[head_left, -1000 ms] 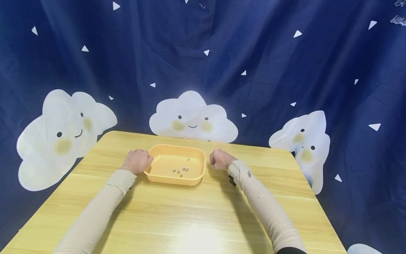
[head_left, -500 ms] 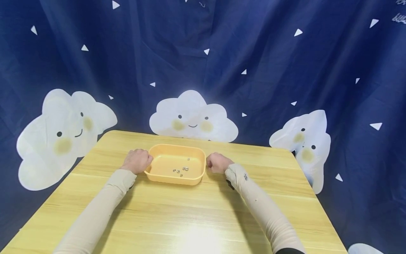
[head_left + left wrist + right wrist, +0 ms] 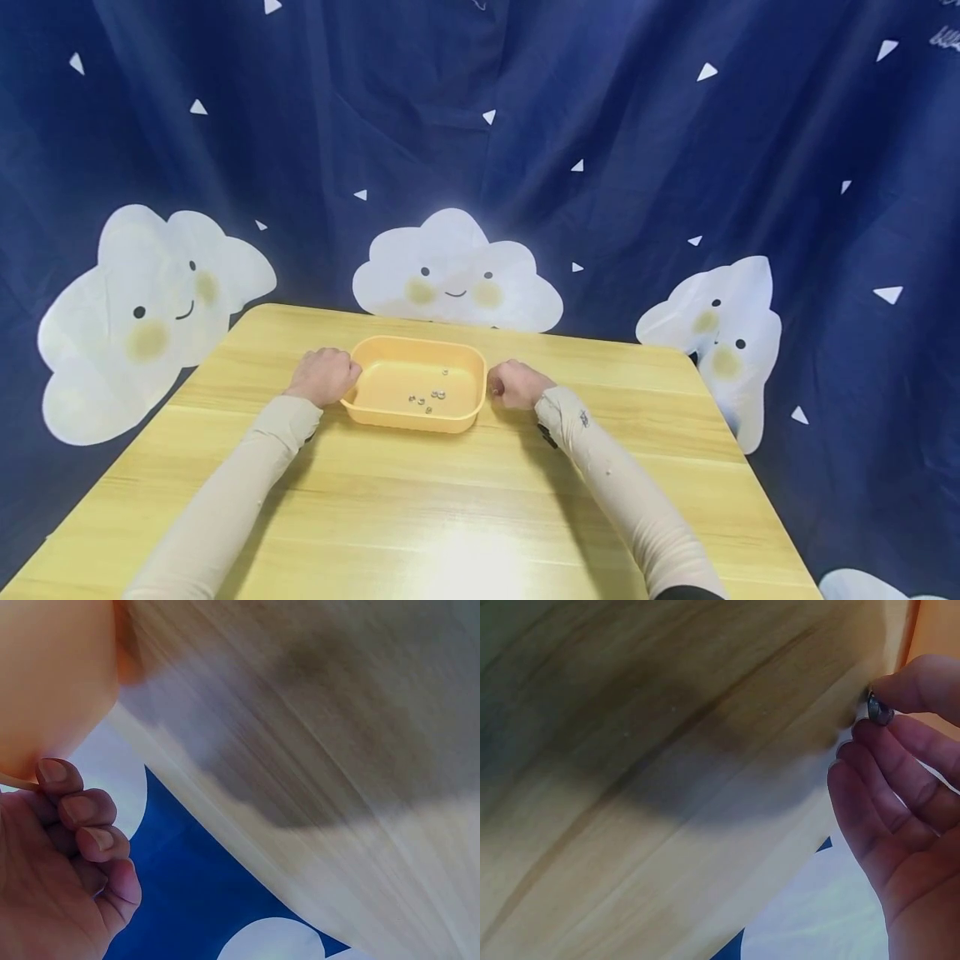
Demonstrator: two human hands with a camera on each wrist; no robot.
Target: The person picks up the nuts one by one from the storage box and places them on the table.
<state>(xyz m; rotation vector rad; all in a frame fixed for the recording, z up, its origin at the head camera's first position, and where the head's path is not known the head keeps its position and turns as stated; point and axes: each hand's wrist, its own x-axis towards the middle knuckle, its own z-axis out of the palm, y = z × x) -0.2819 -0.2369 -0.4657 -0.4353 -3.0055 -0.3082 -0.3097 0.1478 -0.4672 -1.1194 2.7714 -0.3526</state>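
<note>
A shallow yellow plastic basin (image 3: 408,418) sits toward the back of the table in the head view. Several small shiny metal pieces (image 3: 440,395) lie scattered on its floor. My left hand (image 3: 324,377) grips the basin's left rim; in the left wrist view its fingers curl at the edge of the basin wall (image 3: 56,675). Just outside the right end of the basin is my right hand (image 3: 519,385). In the right wrist view, its thumb and index finger pinch a small dark, shiny metal piece (image 3: 880,710), low over the tabletop.
The light wood table (image 3: 390,508) has rounded far corners. Behind it hangs a dark blue curtain (image 3: 420,125) with white clouds and triangles. A bright glare patch lies near the table's front.
My right hand has shifted left, close to the basin's right side. The left hand and the basin stay put, and the head view has tilted down slightly.
</note>
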